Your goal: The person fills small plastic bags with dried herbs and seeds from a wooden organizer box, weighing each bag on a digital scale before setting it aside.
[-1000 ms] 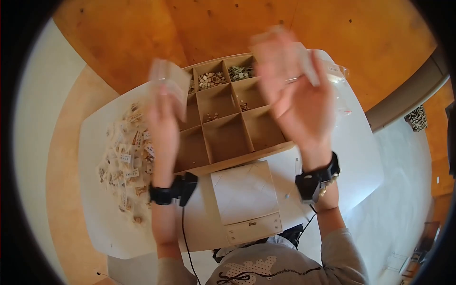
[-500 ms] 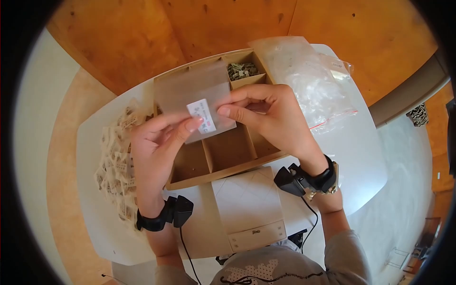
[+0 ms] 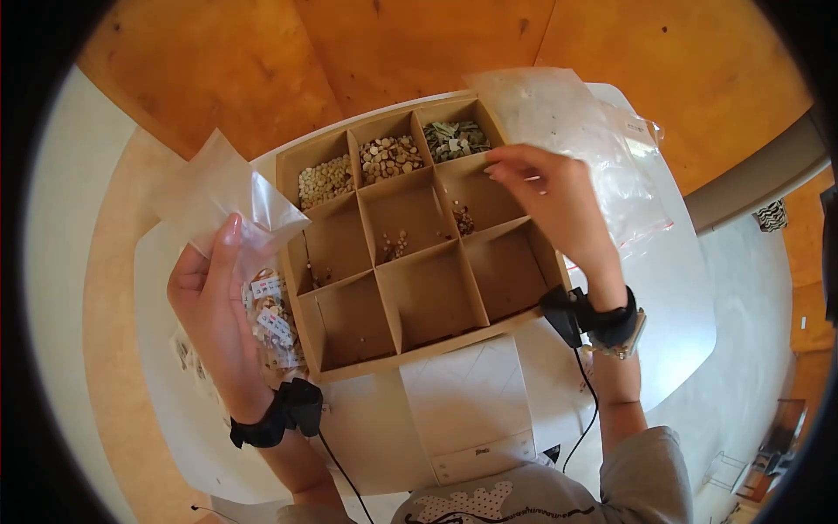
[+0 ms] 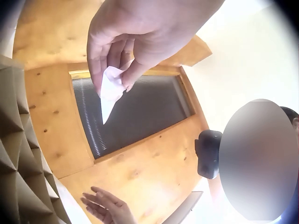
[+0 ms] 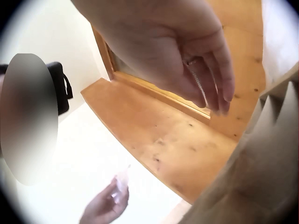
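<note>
The left hand pinches a translucent plastic bag between thumb and fingers, left of the divided cardboard box. In the left wrist view the left hand grips the bag, which hangs to a point. The right hand hovers over the box's right side, holding nothing, its fingers relaxed; the right wrist view shows this hand loosely bent. Pale pieces, brown slices and greenish flakes fill the box's far row. Small bits lie in several nearer compartments.
Small labelled packets lie left of the box. Large clear plastic bags lie at its right. A white flat scale-like device stands on the white table in front. A wooden wall is behind.
The hands have moved apart. The left hand has carried the small bag left, off the box; the right hand has let go of it and moved right. The far compartments are uncovered.
</note>
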Tool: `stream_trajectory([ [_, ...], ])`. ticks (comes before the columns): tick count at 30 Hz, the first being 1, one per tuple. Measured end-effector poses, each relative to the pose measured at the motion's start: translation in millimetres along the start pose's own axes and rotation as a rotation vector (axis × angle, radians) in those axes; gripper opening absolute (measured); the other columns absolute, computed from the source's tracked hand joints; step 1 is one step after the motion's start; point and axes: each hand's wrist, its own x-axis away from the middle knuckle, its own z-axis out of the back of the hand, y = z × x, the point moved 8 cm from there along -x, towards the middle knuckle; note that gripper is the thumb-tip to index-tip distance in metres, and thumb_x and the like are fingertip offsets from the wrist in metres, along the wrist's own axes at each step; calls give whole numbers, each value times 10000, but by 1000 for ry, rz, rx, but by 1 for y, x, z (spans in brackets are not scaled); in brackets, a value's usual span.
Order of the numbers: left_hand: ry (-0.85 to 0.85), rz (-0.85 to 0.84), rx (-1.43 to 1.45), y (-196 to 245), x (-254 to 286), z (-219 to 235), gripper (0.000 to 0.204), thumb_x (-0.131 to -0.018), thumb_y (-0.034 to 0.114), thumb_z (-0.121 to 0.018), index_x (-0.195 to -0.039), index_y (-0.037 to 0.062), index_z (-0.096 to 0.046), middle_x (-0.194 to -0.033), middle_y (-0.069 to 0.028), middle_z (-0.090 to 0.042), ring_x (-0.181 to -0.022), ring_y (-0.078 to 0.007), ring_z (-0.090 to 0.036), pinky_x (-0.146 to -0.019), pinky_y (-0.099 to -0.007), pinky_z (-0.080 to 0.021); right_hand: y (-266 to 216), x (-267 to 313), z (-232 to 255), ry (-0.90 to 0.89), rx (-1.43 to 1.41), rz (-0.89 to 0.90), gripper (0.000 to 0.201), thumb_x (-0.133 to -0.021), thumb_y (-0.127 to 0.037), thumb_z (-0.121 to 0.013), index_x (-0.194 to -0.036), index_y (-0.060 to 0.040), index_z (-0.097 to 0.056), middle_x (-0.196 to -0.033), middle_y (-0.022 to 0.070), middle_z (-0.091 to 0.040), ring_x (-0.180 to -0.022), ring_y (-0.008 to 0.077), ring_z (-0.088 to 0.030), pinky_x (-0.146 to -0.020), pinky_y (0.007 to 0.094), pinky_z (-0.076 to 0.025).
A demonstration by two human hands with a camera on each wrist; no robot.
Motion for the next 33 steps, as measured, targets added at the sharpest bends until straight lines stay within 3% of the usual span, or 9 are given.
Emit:
stream_trajectory([
  [2, -17, 4, -2, -4, -3, 3, 181, -847, 78, -584, -955, -66, -600, -905, -91, -628, -816, -132, -595, -788, -291, -490, 17, 1, -21, -161, 152, -12, 283, -799, -92, -611, -1070, -14, -589, -905, 128, -640, -815, 181, -633, -733, 284, -493],
  [3, -5, 15, -6, -5, -4, 3, 181, -848, 80, -583, -957, -65, -600, -904, -90, -627, -817, -132, -594, -787, -292, -491, 18, 3, -28, -203, 230, 53, 306, -770, -111, -634, -1062, -28, -596, -946, 152, -624, -829, 247, -618, -741, 315, -490],
  [6, 2, 38, 4, -9, -4, 2, 182, -850, 83, -582, -961, -60, -599, -901, -85, -626, -819, -130, -590, -781, -296, -494, 18, 5, -33, -268, 247, -34, 297, -738, -110, -621, -1017, -8, -603, -946, 192, -608, -907, 349, -561, -815, 375, -447],
  [9, -37, 30, 2, -11, -6, 3, 181, -848, 82, -586, -964, -55, -598, -898, -80, -626, -812, -126, -585, -773, -295, -496, 20, 2, -42, -381, 485, 121, 385, -758, -144, -640, -1113, -28, -548, -1031, 156, -569, -947, 334, -527, -831, 357, -437],
  [15, -25, 3, -42, -5, -5, 2, 121, -811, 66, -628, -862, -44, -629, -786, -59, -639, -719, -80, -582, -711, -210, -458, 35, -32, -85, -803, 672, 44, 604, -694, -152, -703, -1210, -27, -416, -1060, 211, -484, -988, 367, -499, -836, 402, -427],
  [18, -40, 26, -79, -8, -7, 4, 139, -817, 59, -619, -908, -45, -617, -822, -64, -636, -734, -91, -584, -717, -228, -469, 50, -30, -101, -795, 759, 52, 721, -638, -105, -738, -1248, -45, -356, -1048, 222, -454, -961, 380, -509, -825, 414, -429],
  [26, -102, 93, -114, -26, -10, -2, 206, -840, 55, -589, -1016, -52, -586, -922, -72, -632, -810, -104, -588, -762, -255, -486, 45, -24, -100, -805, 409, 214, 434, -594, -5, -712, -1014, -22, -605, -916, 210, -543, -905, 370, -545, -783, 387, -449],
  [29, -67, 103, -118, -29, -9, -9, 143, -799, 63, -645, -893, -44, -631, -793, -53, -649, -682, -75, -570, -665, -206, -456, 47, -26, -102, -796, 343, 211, 361, -595, 20, -696, -951, -15, -643, -848, 214, -589, -836, 343, -579, -739, 372, -467],
  [33, -153, 154, -143, -44, -8, -17, 135, -794, 46, -648, -894, -43, -635, -791, -60, -653, -688, -78, -582, -656, -200, -457, 42, -28, -101, -807, 283, 218, 300, -601, 7, -690, -899, 4, -653, -800, 220, -609, -726, 329, -606, -657, 355, -489],
])
